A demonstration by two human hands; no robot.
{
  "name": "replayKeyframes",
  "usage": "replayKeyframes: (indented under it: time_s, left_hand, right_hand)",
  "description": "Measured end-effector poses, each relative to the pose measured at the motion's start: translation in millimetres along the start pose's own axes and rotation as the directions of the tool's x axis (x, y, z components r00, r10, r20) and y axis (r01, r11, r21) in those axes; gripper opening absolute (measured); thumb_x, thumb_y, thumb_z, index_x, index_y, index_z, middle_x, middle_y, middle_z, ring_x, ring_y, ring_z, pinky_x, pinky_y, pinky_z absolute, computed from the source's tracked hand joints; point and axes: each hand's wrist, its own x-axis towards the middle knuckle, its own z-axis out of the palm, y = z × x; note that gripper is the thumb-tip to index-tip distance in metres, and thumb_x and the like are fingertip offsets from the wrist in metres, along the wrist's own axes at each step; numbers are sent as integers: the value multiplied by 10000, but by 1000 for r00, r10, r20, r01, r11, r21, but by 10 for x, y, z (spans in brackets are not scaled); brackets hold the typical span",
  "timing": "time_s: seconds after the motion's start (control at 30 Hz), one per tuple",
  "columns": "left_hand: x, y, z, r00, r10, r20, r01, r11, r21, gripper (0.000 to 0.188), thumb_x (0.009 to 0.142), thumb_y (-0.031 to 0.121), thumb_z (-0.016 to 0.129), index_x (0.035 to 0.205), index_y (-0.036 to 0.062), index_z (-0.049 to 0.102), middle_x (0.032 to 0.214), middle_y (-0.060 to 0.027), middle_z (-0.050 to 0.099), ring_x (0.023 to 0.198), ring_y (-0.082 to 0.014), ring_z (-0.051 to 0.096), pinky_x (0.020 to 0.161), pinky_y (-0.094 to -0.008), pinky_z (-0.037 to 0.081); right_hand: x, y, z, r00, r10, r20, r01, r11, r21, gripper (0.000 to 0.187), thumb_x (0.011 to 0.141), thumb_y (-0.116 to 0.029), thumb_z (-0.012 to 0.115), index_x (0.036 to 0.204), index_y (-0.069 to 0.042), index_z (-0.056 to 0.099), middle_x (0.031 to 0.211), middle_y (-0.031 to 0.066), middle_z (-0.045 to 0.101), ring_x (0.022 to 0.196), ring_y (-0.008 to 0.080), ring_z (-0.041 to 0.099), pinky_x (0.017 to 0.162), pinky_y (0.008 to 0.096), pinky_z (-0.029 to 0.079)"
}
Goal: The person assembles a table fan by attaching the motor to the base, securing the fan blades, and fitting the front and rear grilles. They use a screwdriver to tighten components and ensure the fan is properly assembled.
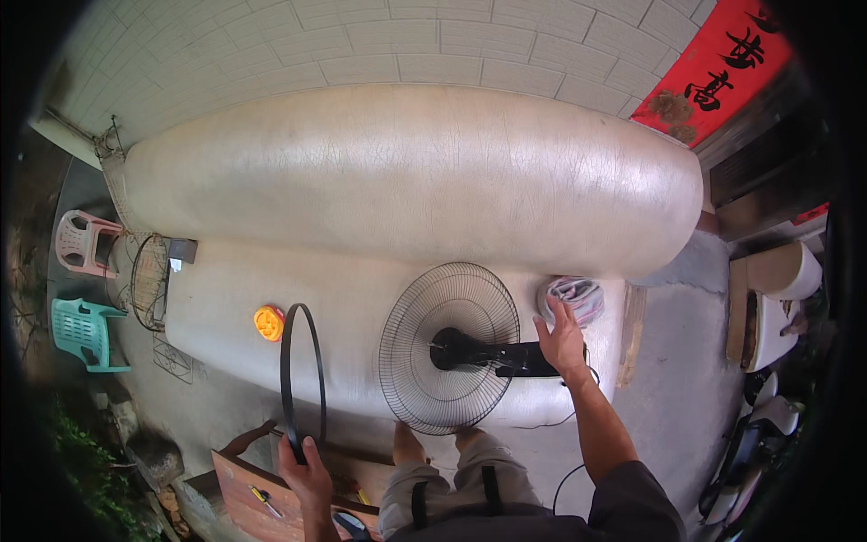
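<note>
My left hand (305,474) grips the lower edge of a black plastic ring (301,379) and holds it upright over the sofa seat. My right hand (562,339) rests with spread fingers on the black motor housing (515,359) of a fan lying on the beige sofa seat (361,298). The fan's black wire rear grille (449,348) stands on edge, facing me. An orange round cap (268,322) lies on the seat just left of the ring. My knees and bare feet show at the bottom.
A folded striped cloth (571,298) lies behind my right hand. Another wire grille (147,280) leans at the sofa's left end, near a pink stool (83,242) and a green stool (83,332). A wooden board (248,497) with a small screwdriver lies by my feet.
</note>
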Motion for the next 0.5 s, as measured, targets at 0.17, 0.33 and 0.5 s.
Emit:
replayKeyframes:
  time_s: [0.17, 0.33, 0.5]
  left_hand:
    - [56, 931, -1189, 996, -91, -13, 85, 968, -235, 226, 987, 158, 539, 1099, -26, 605, 698, -23, 530, 557, -64, 427, 497, -215, 319]
    - [54, 1585, -2140, 992, 115, 48, -60, 777, -627, 321, 1030, 246, 483, 1193, -19, 562, 637, 25, 447, 442, -40, 315, 424, -206, 265]
    - [78, 1759, -2426, 994, 33, -104, -108, 442, -890, 360, 1029, 311, 493, 1184, -10, 546, 681, 40, 337, 464, -55, 308, 395, -210, 235]
  right_hand:
    - [-692, -815, -322, 989, 106, 103, -145, 833, 534, 269, 946, -159, 617, 1141, 26, 606, 914, 147, 685, 801, 189, 672, 725, 293, 537]
    - [-1024, -1386, -83, 918, 119, 377, -287, 857, 428, 558, 977, -472, 493, 1163, 45, 593, 989, 234, 680, 951, 289, 676, 881, 361, 506]
    - [-924, -2085, -127, 581, -190, 792, -801, 42, 597, 817, 955, -698, 290, 1346, -6, 480, 1133, 177, 662, 1075, 335, 628, 935, 445, 482]
